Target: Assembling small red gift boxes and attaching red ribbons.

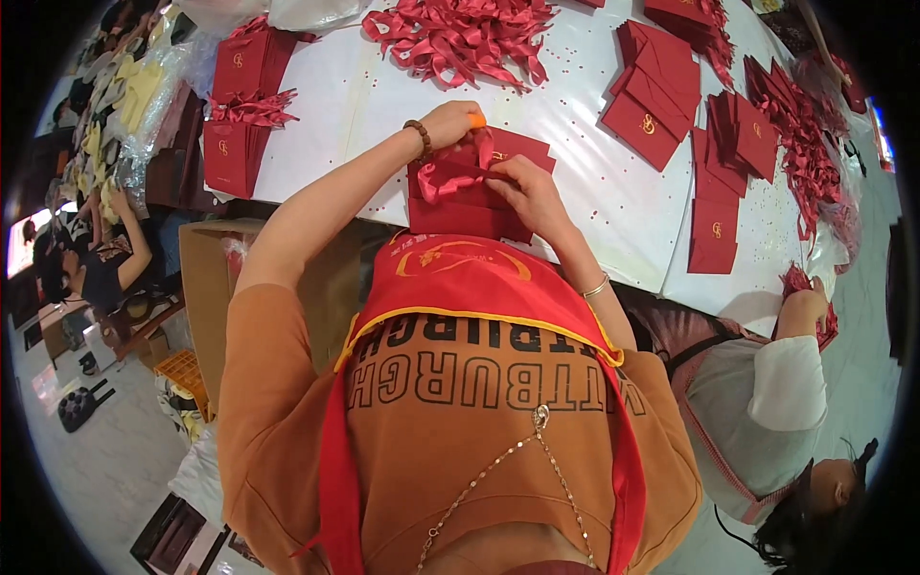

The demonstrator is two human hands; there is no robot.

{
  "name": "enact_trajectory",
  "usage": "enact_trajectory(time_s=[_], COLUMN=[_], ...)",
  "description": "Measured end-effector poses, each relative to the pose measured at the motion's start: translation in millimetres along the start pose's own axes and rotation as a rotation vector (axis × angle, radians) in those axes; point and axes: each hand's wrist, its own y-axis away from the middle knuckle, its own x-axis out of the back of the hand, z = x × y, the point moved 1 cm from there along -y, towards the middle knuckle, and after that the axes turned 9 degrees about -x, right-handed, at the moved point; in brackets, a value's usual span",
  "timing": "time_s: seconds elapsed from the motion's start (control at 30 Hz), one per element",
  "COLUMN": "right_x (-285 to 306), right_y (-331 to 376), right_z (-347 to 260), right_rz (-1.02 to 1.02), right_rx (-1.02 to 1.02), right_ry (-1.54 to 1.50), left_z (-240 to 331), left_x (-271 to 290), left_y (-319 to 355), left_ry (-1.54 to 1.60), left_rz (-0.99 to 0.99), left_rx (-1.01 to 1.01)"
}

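Note:
In front of me, at the table's near edge, lie small red card bags or envelopes (pixel 465 218), partly overlapping. A shiny red ribbon (pixel 448 184) loops above them. My left hand (pixel 450 125), with an orange cover on one fingertip, is closed at the top of the ribbon. From the other side, my right hand (pixel 533 194) pinches the upper edge of a red piece beside the ribbon. My fingers partly hide where ribbon and card meet.
A heap of loose red ribbons (pixel 465 38) lies farther back on the white table (pixel 326 105). Stacked red bags (pixel 230 156) stand at left; red envelopes (pixel 654 91) lie at right. A co-worker (pixel 767 393) is close on my right. An open cardboard box (pixel 216 287) sits below the table edge.

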Motion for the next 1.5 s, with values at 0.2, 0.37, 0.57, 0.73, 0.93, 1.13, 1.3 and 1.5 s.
enact_trajectory(time_s=[0.2,0.37,0.57,0.73,0.93,1.13,1.3,1.5], right_x=[2.9,8.2,7.5,1.9,21.9,29.1,-15.7,-44.7], right_y=[1.6,2.4,-3.5,-14.8,-17.0,-4.9,-29.1,-25.3], right_z=[-4.6,-0.7,3.6,5.8,49.6,35.2,0.3,12.6], right_rz=[-0.026,-0.096,-0.149,-0.283,0.486,0.443,0.128,0.028], right_rx=[0.071,0.017,-0.068,-0.183,-0.447,-0.287,0.089,0.443], right_ry=[0.032,-0.018,-0.347,-0.957,-0.705,-0.451,0.085,0.560], left_z=[2.2,11.7,-0.9,2.1,-44.5,-40.7,-20.5,-38.2], left_x=[23.7,54.9,69.7,5.8,-11.8,23.9,32.3,47.5], left_y=[-27.3,-24.0,19.0,59.2,52.2,18.6,-36.8,-22.9], left_ry=[0.089,0.603,0.591,0.717,0.225,-0.550,-1.057,-1.093], left_rz=[0.122,0.088,0.280,-0.300,0.319,0.484,0.528,0.407], left_rx=[-0.158,-0.078,-0.193,-0.111,-0.121,-0.373,-0.453,-0.368])
